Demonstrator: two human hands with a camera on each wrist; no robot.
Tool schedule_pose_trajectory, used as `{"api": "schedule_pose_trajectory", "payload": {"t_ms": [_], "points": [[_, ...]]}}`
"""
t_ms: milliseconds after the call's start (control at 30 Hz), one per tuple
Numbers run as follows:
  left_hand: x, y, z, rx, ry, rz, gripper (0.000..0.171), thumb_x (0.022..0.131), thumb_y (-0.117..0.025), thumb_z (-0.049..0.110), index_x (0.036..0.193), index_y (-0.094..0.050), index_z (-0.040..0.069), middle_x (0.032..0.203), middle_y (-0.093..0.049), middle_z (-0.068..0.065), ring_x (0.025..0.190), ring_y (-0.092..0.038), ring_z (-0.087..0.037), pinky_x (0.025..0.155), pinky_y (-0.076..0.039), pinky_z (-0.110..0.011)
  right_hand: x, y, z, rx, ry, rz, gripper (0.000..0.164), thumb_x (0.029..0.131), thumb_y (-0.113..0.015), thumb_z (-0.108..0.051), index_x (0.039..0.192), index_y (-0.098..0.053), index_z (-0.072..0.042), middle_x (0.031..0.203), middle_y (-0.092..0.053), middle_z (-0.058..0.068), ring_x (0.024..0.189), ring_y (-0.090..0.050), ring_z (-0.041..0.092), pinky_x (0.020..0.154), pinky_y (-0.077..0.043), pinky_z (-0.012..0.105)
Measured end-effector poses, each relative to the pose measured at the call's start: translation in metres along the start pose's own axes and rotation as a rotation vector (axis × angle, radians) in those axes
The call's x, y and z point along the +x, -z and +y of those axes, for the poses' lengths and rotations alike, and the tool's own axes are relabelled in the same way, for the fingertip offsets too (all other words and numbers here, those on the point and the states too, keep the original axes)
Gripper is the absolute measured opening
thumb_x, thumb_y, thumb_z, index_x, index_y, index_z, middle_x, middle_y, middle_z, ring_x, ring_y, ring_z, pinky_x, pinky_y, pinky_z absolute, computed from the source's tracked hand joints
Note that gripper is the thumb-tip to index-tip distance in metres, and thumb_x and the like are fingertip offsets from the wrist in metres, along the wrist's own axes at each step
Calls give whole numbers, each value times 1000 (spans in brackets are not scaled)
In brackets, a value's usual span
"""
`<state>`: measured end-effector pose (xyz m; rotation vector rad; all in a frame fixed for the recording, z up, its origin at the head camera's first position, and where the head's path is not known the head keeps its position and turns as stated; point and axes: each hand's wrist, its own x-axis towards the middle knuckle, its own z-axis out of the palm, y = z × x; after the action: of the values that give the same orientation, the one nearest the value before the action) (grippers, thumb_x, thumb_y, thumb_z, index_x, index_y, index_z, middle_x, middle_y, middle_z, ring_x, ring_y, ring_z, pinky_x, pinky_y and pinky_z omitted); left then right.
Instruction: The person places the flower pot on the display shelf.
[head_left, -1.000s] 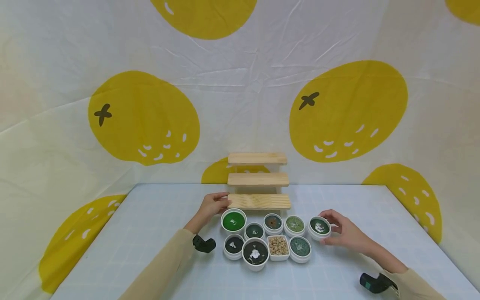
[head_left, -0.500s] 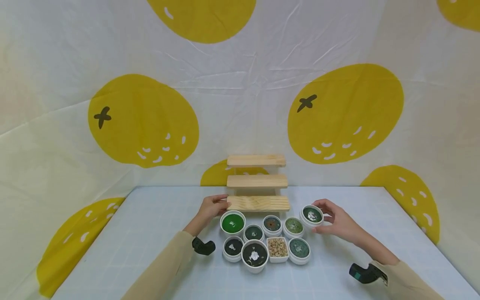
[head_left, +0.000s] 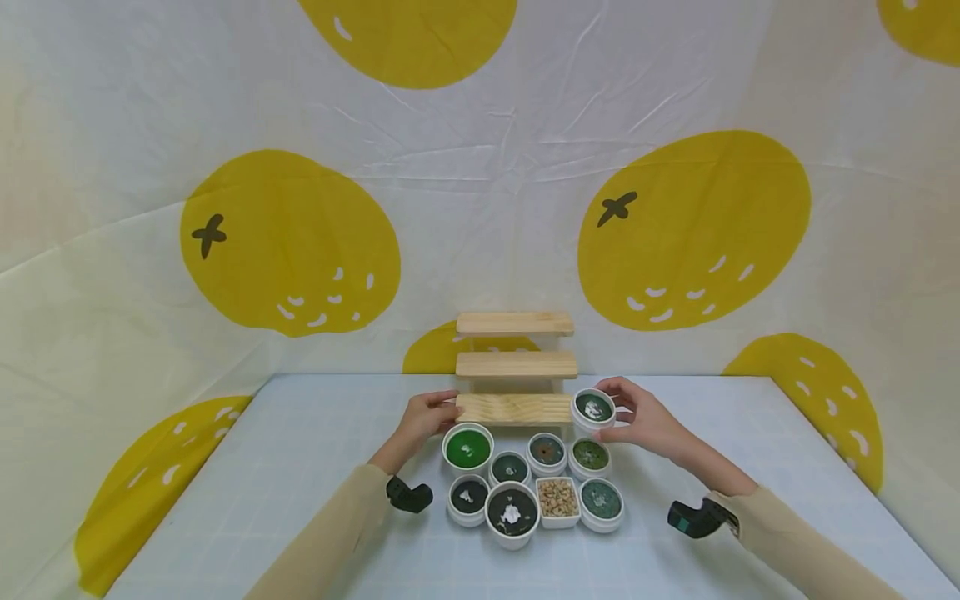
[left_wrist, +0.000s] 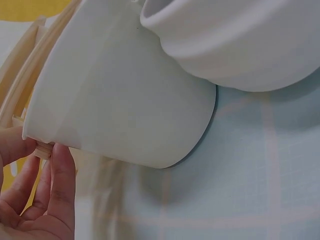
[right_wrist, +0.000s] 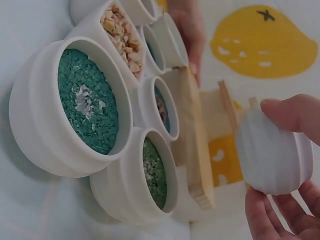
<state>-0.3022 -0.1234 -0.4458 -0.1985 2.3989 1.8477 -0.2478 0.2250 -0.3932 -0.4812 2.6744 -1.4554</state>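
Observation:
My right hand (head_left: 648, 421) holds a small white round pot (head_left: 593, 408) with dark green filling and a white fleck on top. The pot overlaps the right end of the lowest wooden step in the head view. Thumb and fingers clasp its sides in the right wrist view, where its pale underside (right_wrist: 265, 152) shows. My left hand (head_left: 422, 423) pinches the left end of the lowest step of a three-tier wooden stand (head_left: 513, 408). A white cup with bright green filling (head_left: 468, 447) stands close by that hand and covers much of the left wrist view.
Several white pots with dark or green fillings cluster before the stand, among them a speckled green one (head_left: 590, 455) and a larger dark one (head_left: 512, 510). A square white dish of chopped tan bits (head_left: 557, 497) sits between them. A lemon-patterned cloth (head_left: 480, 233) hangs behind the table.
My right hand has carried the dark green pot leftward and away from me, from beside the cluster to the stand's lowest step. My left hand stays on the stand.

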Motion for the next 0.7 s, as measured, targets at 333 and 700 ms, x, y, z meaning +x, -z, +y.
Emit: {"api": "schedule_pose_trajectory", "payload": {"t_ms": [333,700], "points": [[0,1,-1,-4,5,3,42,86,-69,13,126,-62,4,106,-68,-16,75,-64,-10,71,-58,-26,31,-6,-20,20,-13,-7,64,77,-80,-19,130,-46,-3,123,-54,15,112,-53,28,103,-45,50],[0,-1,0,-11,10,7,41,86,-69,12,126,-62,4,107,-69,-17,75,-65,-11,71,-58,-26,60,-17,-48,71,56,-29,62,78,-78,-14,131,-48,-1,123,-55,17,109,-55,27,98,-50,41]]}}
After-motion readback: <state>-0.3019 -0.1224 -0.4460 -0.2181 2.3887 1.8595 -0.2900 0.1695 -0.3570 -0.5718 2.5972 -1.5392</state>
